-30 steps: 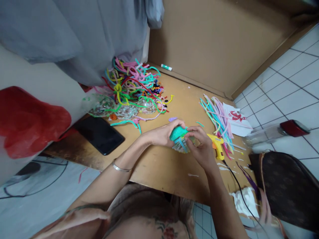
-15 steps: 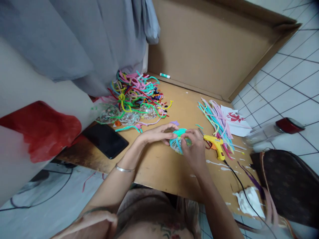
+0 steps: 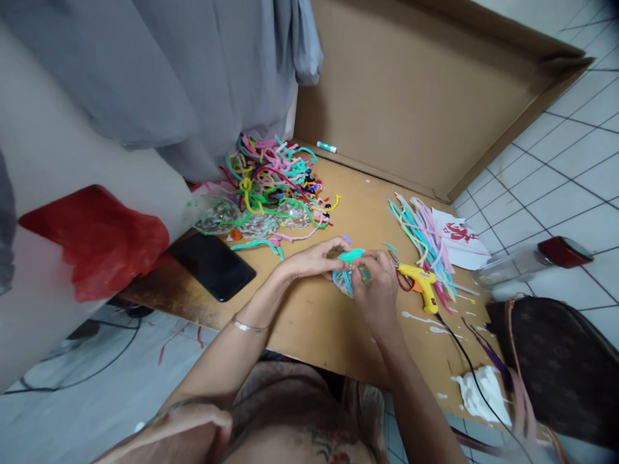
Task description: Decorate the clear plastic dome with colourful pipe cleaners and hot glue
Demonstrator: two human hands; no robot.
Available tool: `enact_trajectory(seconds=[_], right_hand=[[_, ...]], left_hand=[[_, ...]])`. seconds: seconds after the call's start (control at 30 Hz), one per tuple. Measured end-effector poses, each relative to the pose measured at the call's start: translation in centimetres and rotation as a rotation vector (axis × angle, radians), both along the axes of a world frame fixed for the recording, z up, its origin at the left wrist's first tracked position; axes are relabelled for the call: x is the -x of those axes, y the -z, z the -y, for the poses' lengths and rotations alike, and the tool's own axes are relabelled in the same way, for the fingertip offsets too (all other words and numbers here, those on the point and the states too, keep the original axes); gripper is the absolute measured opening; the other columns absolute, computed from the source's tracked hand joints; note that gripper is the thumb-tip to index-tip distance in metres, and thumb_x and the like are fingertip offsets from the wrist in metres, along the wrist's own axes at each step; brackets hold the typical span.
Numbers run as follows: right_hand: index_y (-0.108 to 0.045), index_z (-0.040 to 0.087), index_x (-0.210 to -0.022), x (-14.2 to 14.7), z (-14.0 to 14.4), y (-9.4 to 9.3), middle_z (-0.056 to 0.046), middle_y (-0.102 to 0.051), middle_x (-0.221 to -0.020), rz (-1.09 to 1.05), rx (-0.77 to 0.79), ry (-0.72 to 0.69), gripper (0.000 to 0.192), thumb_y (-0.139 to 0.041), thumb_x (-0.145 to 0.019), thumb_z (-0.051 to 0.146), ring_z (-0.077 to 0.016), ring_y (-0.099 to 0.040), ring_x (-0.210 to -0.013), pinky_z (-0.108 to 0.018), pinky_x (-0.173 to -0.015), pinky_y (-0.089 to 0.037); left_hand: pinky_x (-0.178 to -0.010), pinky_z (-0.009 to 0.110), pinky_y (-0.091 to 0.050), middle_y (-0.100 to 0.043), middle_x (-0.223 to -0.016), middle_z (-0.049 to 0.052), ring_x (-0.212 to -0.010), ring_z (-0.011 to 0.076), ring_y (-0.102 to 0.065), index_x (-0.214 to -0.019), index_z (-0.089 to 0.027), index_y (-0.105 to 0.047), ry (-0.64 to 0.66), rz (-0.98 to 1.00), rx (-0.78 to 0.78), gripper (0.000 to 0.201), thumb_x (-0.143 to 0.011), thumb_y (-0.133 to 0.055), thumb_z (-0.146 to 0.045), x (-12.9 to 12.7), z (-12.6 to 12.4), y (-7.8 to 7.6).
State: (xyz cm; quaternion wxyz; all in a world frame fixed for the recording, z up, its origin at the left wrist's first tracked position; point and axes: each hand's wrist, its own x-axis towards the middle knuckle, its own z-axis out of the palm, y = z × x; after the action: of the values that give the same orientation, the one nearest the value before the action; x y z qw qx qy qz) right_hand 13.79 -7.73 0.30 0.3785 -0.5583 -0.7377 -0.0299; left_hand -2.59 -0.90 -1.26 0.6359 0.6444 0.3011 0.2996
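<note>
Gripping small clear plastic ball [image 3: 346,278] wrapped in teal fuzzy pipe cleaners, left hand [image 3: 314,259] and right hand [image 3: 378,289] fingers closed around it above brown cardboard tabletop [image 3: 309,322].

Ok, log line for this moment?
left hand: holds teal ornament | right hand: pinches it | glue gun: on board, beside

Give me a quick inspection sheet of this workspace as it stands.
Surface: cardboard sheet, white glue smears near its right edge.
Job's things: small clear piece with teal pipe cleaners, held over the sheet.
Clutter: tangled pipe cleaner pile; straight bundle; yellow glue gun; black phone; marker; white tissue.
Hands: left hand and right hand both grip the piece.
Cables: black glue gun cord runs off the sheet.
Surroundings: tiled floor, brown bag, grey cloth.
</note>
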Motion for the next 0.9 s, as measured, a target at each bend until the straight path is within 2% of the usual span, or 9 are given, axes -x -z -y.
enact_trajectory(seconds=[0.23,0.43,0.6,0.77,0.9], right_hand=[[-0.062,0.021,-0.082,0.0,-0.1,0.3,-0.006,-0.060,-0.093,0.014,0.019,-0.003,0.010,-0.054,-0.086,0.020,-0.0235,-0.055,-0.094,-0.038,-0.082,-0.043],[-0.063,0.023,-0.081,0.0,-0.1,0.3,-0.006,-0.060,-0.094,-0.009,0.005,-0.009,0.014,-0.051,-0.089,0.022,-0.0237,-0.055,-0.094,-0.039,-0.082,-0.044],[-0.064,0.022,-0.087,0.0,0.0,0.3,-0.007,-0.061,-0.098,-0.101,0.041,-0.025,0.021,-0.044,-0.092,0.025,-0.0242,-0.055,-0.100,-0.042,-0.087,-0.045],[-0.063,0.022,-0.099,-0.6,0.5,0.4,-0.007,-0.064,-0.106,-0.349,0.142,-0.123,0.024,-0.042,-0.093,0.032,-0.0242,-0.058,-0.104,-0.045,-0.094,-0.046],[-0.059,0.022,-0.114,-2.1,0.8,1.3,-0.009,-0.062,-0.121,-0.766,0.207,-0.139,0.033,-0.058,-0.086,0.038,-0.0253,-0.058,-0.116,-0.046,-0.102,-0.044]], left_hand=[[-0.061,0.019,-0.050,-0.055,-0.105,0.002,-0.080,0.0104,-0.055,-0.102,-0.019,-0.055,-0.005,0.004,-0.002,0.031,-0.072,-0.064,-0.024,0.0,0.1,-0.5],[-0.058,0.016,-0.049,-0.054,-0.098,0.000,-0.076,0.0085,-0.053,-0.103,-0.019,-0.054,0.033,0.038,0.050,0.032,-0.074,-0.066,-0.025,0.1,-0.2,-0.2],[-0.057,0.018,-0.050,-0.054,-0.103,0.001,-0.074,0.0082,-0.055,-0.101,-0.019,-0.055,0.021,0.066,0.073,0.034,-0.073,-0.071,-0.029,0.1,-0.3,0.1],[-0.061,0.023,-0.053,-0.055,-0.112,0.003,-0.077,0.0095,-0.058,-0.101,-0.019,-0.056,0.005,0.070,0.106,0.033,-0.074,-0.071,-0.030,0.3,-0.3,0.3],[-0.062,0.024,-0.055,-0.055,-0.116,0.005,-0.084,0.0121,-0.060,-0.104,-0.019,-0.055,0.015,0.078,0.138,0.035,-0.074,-0.071,-0.030,0.4,-0.4,0.5]])
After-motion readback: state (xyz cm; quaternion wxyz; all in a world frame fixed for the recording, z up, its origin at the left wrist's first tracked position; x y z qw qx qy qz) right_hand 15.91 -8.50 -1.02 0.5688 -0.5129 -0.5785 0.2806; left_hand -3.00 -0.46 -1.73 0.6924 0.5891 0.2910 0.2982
